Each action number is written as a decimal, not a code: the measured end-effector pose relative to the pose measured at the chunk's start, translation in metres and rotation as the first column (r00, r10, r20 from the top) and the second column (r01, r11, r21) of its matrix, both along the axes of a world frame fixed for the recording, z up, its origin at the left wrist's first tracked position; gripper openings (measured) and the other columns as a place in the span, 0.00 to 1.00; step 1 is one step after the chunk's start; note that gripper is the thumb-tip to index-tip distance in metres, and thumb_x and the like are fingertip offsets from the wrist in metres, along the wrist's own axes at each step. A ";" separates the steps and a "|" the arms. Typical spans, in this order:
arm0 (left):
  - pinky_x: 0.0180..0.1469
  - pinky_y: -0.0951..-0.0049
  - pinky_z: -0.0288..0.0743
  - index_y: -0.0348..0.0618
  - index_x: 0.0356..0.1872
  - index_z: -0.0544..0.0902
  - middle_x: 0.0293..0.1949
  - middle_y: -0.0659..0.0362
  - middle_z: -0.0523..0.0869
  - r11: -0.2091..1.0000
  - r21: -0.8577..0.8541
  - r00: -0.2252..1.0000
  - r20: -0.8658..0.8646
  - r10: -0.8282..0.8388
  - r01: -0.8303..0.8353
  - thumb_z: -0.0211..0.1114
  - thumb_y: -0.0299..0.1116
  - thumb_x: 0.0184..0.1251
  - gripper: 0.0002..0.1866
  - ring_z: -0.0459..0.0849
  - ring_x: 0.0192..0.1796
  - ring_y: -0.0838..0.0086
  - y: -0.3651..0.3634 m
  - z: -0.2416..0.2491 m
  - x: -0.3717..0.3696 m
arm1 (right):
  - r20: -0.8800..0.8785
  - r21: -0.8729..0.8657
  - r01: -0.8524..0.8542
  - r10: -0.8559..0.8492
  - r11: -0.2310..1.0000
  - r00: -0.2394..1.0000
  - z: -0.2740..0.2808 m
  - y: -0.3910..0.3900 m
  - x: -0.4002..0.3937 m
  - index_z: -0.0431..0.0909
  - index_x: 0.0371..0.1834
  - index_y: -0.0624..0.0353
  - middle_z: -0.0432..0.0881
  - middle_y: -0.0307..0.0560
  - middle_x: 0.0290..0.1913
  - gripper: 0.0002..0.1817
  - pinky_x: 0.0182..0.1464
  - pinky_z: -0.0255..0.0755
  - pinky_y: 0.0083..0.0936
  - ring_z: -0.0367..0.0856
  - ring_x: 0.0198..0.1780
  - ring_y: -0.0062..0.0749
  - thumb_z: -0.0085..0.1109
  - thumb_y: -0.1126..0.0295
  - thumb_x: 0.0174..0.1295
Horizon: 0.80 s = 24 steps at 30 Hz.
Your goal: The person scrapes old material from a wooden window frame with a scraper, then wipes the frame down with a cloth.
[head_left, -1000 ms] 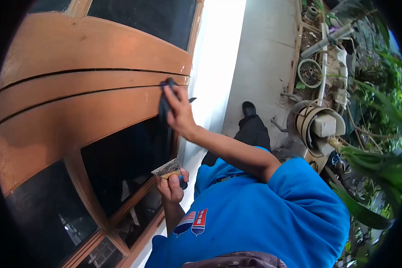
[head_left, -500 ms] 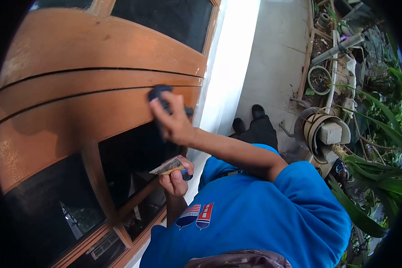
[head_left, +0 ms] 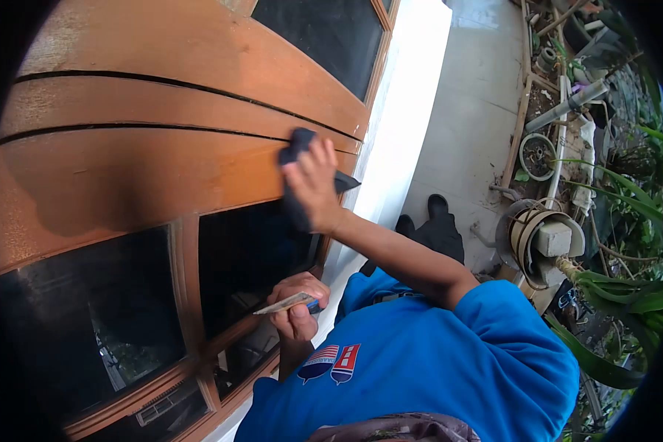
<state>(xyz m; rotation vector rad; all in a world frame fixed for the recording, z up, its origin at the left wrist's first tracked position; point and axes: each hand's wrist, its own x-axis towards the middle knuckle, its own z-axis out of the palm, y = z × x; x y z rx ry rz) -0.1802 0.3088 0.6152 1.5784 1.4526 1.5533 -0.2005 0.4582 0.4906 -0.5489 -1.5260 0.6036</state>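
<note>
The right hand (head_left: 317, 186) has shifted back nearer the wooden panel's (head_left: 147, 166) edge beside the white wall (head_left: 409, 110), holding the dark cloth (head_left: 295, 202) under extended fingers and bringing a brighter orange patch (head_left: 250, 171) into fuller view. The left hand (head_left: 300, 318) grips the flat-bladed tool (head_left: 283, 303), now tilted more edge-on, in front of the dark glass.

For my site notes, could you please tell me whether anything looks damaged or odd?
The wood surface has pale, mottled patches near the picture's left edge, looking worn beside the smoother, more even orange finish elsewhere.
</note>
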 end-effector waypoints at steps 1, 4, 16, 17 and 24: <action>0.23 0.73 0.74 0.36 0.38 0.77 0.20 0.55 0.80 1.000 0.006 1.000 0.008 0.000 0.000 0.50 0.35 0.78 0.13 0.80 0.18 0.69 0.000 0.000 0.000 | -0.123 0.181 0.045 -0.023 0.982 0.992 0.042 0.014 -0.007 0.74 0.64 0.59 0.66 0.64 0.73 0.28 0.73 0.36 0.76 0.52 0.80 0.66 0.64 0.69 0.57; 0.23 0.73 0.74 0.36 0.38 0.77 0.20 0.55 0.80 1.000 0.014 1.000 0.030 0.006 -0.006 0.49 0.35 0.78 0.13 0.81 0.18 0.69 -0.002 0.001 0.002 | -0.186 0.316 -0.100 0.165 0.943 0.969 0.171 0.044 -0.001 0.82 0.59 0.53 0.71 0.58 0.71 0.25 0.71 0.21 0.80 0.49 0.81 0.64 0.58 0.63 0.57; 0.23 0.73 0.76 0.34 0.39 0.77 0.21 0.54 0.80 0.999 0.034 1.000 -0.014 0.022 -0.022 0.49 0.32 0.76 0.12 0.81 0.19 0.70 -0.008 -0.018 -0.008 | 0.110 -0.681 0.133 -0.080 0.720 0.991 -0.065 0.037 -0.007 0.50 0.80 0.67 0.52 0.72 0.79 0.44 0.76 0.28 0.67 0.41 0.82 0.66 0.55 0.64 0.62; 0.23 0.73 0.76 0.34 0.39 0.77 0.20 0.54 0.80 1.000 0.009 1.000 -0.006 0.016 -0.016 0.49 0.32 0.75 0.12 0.81 0.20 0.70 -0.009 -0.016 -0.010 | 0.013 -0.653 0.125 -0.154 0.747 0.988 -0.023 0.064 -0.007 0.50 0.80 0.68 0.54 0.73 0.78 0.43 0.76 0.30 0.66 0.43 0.81 0.68 0.55 0.65 0.62; 0.24 0.74 0.74 0.35 0.39 0.78 0.19 0.54 0.79 0.997 -0.073 0.998 0.058 0.037 -0.033 0.50 0.36 0.75 0.14 0.80 0.19 0.71 -0.004 -0.012 -0.004 | -0.110 0.053 0.027 -0.021 0.998 0.994 0.180 0.120 0.006 0.67 0.71 0.69 0.53 0.73 0.78 0.37 0.73 0.30 0.78 0.46 0.80 0.69 0.52 0.78 0.51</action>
